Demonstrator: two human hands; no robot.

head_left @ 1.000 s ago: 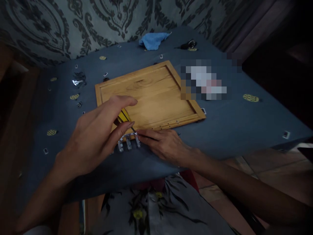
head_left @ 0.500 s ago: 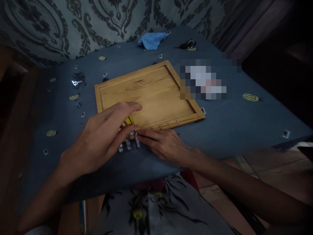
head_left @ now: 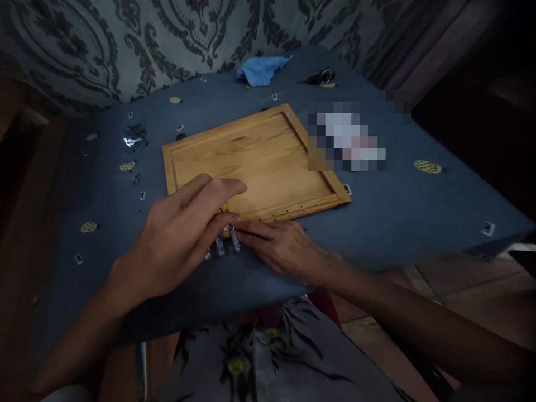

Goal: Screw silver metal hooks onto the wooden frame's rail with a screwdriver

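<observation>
Resting on blue cloth (head_left: pixel 397 212) by patterned wall (head_left: pixel 167 39), left fingers (head_left: pixel 209 187) clasp screwdriver (head_left: pixel 224 208), right fingers (head_left: pixel 255 230) hold hooks (head_left: pixel 220 245).

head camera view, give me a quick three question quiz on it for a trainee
1. True or false: the blue cloth lies on the wooden board.
2. Which hand covers the yellow tool? A) left hand B) right hand
3. What metal part lies at the right hand's fingertips, at the board's near edge?
Key: 1 false, it lies on the table beyond the board; 2 A; 3 the hook strip.
</observation>
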